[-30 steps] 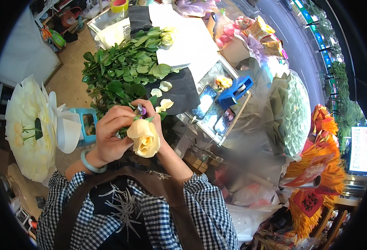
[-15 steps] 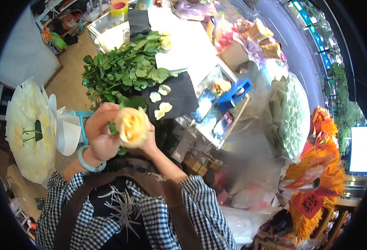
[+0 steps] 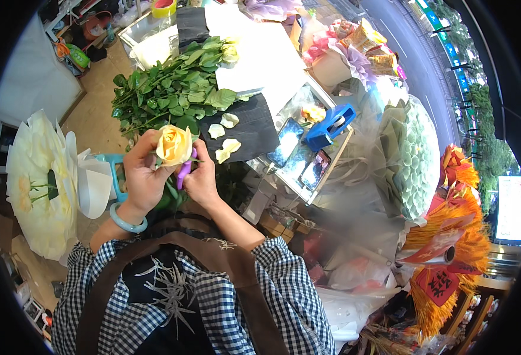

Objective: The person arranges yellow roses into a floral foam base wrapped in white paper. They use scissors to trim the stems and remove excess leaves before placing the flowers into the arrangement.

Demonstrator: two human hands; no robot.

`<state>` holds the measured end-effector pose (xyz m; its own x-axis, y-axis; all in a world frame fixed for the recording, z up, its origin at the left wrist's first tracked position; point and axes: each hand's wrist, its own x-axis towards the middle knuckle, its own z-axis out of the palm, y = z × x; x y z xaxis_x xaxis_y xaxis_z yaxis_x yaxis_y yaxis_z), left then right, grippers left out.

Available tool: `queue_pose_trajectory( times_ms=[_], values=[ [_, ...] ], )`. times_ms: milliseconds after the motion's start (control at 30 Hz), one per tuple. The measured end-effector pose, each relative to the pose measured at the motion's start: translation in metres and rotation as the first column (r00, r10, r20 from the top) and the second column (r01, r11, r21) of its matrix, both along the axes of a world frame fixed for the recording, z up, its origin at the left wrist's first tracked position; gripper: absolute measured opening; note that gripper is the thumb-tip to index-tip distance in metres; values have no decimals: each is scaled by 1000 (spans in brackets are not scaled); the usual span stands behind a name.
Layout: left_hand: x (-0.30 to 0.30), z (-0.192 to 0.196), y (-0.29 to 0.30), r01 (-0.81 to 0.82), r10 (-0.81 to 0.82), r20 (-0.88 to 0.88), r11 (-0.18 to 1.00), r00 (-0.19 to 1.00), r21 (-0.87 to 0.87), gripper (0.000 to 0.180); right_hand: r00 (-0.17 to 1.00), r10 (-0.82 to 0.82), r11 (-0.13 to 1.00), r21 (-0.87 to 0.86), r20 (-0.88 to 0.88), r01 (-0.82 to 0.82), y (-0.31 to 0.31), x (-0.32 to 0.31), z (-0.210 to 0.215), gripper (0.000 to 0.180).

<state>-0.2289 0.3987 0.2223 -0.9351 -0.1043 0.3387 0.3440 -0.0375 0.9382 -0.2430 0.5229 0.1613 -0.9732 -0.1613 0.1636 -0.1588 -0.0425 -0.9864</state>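
Observation:
A yellow rose (image 3: 173,145) is held up in front of me, its bloom facing upward. My left hand (image 3: 139,177), with a pale bangle at the wrist, is closed around it just under the bloom. Close beside the flower, my right hand (image 3: 201,180) grips a small purple tool (image 3: 183,173), whose kind is mostly hidden by the fingers. Loose pale petals (image 3: 229,150) lie on black paper (image 3: 251,127) beyond the right hand. A bunch of leafy rose stems (image 3: 172,89) rests past my hands, with a pale bloom (image 3: 231,53) at its right end.
Right of the black paper, a tray holds two phones (image 3: 315,170) and a blue tape dispenser (image 3: 329,127). A large green wrapped bouquet (image 3: 417,160) stands at the right. At the left are a big pale-wrapped bouquet (image 3: 39,225) and a blue stool (image 3: 118,177).
The rose has shifted slightly left and away from me. Beside it, the purple tool now shows in my right hand, which was mostly hidden behind the bloom before.

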Motion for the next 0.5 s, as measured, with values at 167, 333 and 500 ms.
queue_pose_trajectory(
  times_ms=[167, 333, 500],
  values=[
    [1, -1, -4, -79, 62, 106, 983, 993, 164, 47, 1000, 8, 987, 160, 7, -9, -4, -10, -13, 47],
    [-9, 0, -6, -116, 95, 131, 980, 987, 161, 39, 992, 19, 971, 234, 123, -48, -3, -22, -41, 55],
    [-16, 0, -11, -35, 25, 62, 984, 998, 176, 41, 991, 62, 996, 60, 115, -69, 5, -35, -53, 46]
  ],
)
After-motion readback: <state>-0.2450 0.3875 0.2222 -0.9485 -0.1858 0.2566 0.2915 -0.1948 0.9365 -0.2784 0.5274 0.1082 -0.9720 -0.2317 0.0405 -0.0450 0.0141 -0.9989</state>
